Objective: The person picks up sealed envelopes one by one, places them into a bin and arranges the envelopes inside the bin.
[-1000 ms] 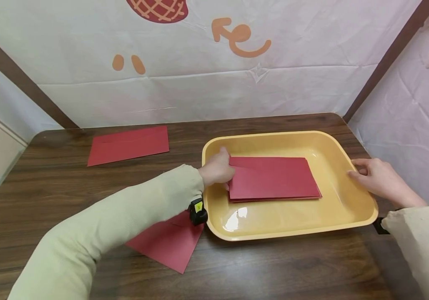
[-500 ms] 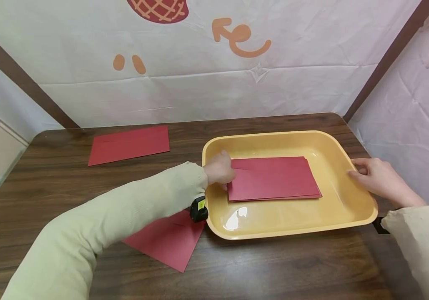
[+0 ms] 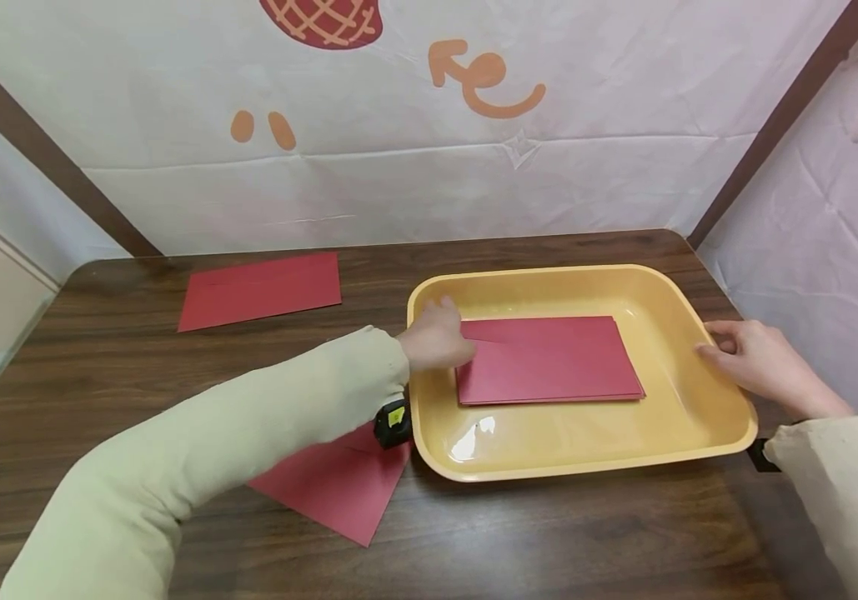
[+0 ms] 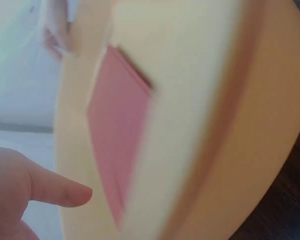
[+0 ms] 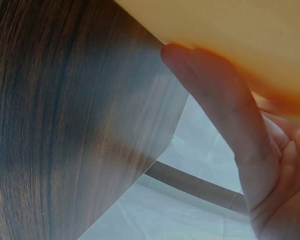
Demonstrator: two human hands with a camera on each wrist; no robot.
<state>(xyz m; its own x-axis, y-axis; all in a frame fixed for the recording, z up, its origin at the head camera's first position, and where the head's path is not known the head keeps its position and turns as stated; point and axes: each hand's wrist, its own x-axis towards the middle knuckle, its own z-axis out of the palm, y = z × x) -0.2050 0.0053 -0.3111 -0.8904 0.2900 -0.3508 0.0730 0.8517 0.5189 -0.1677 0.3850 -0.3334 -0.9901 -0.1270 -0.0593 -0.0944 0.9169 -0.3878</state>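
Observation:
A stack of red paper envelopes (image 3: 549, 360) lies flat in a shallow yellow plastic tray (image 3: 549, 437). My left hand (image 3: 436, 337) is inside the tray at the stack's left end, with thumb and fingers spread. In the left wrist view the thumb (image 4: 65, 191) points straight beside the envelopes, with a gap between them. My right hand (image 3: 760, 363) grips the tray's right rim, thumb over the inner side. Its fingers (image 5: 225, 95) show against the tray's outer wall in the right wrist view.
One red envelope (image 3: 262, 292) lies at the back left of the dark wooden table (image 3: 534, 537). Red paper (image 3: 338, 492) also lies by the tray's front left corner, partly under my left sleeve (image 3: 248, 425). A printed white cloth (image 3: 398, 192) hangs behind the table.
My left hand was curled at the stack's left end and has now opened, its fingers spreading off the paper. The stack shifted slightly. The right hand keeps its grip on the rim.

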